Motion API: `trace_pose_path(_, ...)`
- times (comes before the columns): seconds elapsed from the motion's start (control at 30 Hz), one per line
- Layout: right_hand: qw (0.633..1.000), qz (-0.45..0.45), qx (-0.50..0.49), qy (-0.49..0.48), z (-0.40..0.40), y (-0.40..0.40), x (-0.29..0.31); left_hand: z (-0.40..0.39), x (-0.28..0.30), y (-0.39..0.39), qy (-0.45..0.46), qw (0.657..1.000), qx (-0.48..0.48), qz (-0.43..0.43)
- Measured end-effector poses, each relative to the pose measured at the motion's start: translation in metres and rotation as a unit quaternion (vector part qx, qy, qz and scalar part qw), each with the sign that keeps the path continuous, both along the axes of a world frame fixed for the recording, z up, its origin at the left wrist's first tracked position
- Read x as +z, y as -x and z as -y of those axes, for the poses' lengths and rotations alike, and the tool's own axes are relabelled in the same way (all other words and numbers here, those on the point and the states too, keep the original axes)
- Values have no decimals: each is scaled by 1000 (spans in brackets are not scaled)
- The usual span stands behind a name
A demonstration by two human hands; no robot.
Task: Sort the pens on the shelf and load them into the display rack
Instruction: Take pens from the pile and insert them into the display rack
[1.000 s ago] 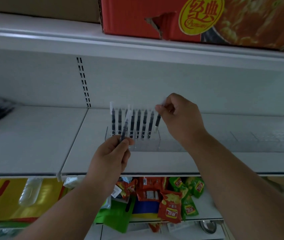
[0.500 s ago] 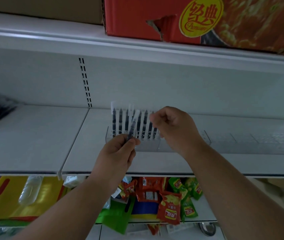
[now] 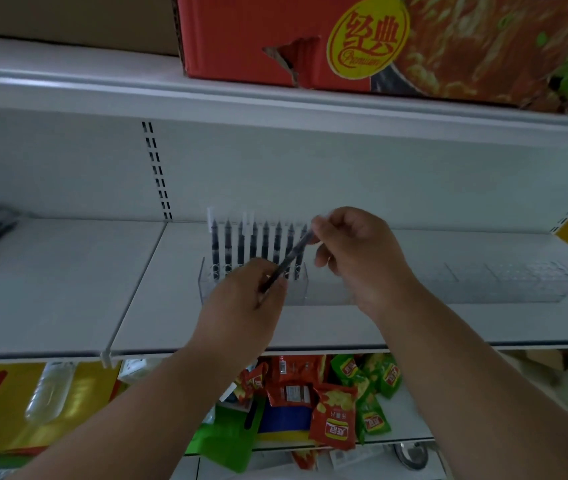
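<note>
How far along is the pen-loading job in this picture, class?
Done: a row of pens stands upright at the left end of the clear display rack. In hand: one pen, tilted, held by the left hand and right hand. Left: the rack's right-hand compartments look unfilled.

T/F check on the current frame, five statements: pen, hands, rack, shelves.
1. Both hands hold one pen. True: the left hand grips its lower end, the right hand pinches its top.
2. The held pen stands upright in the clear display rack. False: it is tilted, held in front of the rack.
3. The rack's right part holds no pens. True.
4. A blue carton sits on the top shelf. False: the carton is red.
5. Snack packets lie on the shelf below. True.
</note>
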State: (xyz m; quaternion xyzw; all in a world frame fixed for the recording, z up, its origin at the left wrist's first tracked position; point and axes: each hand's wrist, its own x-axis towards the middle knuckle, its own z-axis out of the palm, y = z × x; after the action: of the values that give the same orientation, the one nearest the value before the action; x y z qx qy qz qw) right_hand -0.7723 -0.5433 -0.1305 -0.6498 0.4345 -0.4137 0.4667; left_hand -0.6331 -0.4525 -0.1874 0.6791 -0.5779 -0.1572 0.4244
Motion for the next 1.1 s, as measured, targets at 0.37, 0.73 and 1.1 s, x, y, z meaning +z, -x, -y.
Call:
trace_pose_path(0.37, 961, -143, -85, 222, 26, 20, 2, 4, -30, -19, 11, 964, 3, 264)
trace_pose_path(0.73, 919, -287, -24, 270, 27, 11, -1, 6, -37, -22, 25, 962, 2, 271)
trace_pose_path(1.1, 917, -319, -46, 234, 26, -1, -29, 5, -39, -23, 24, 959, 1, 283)
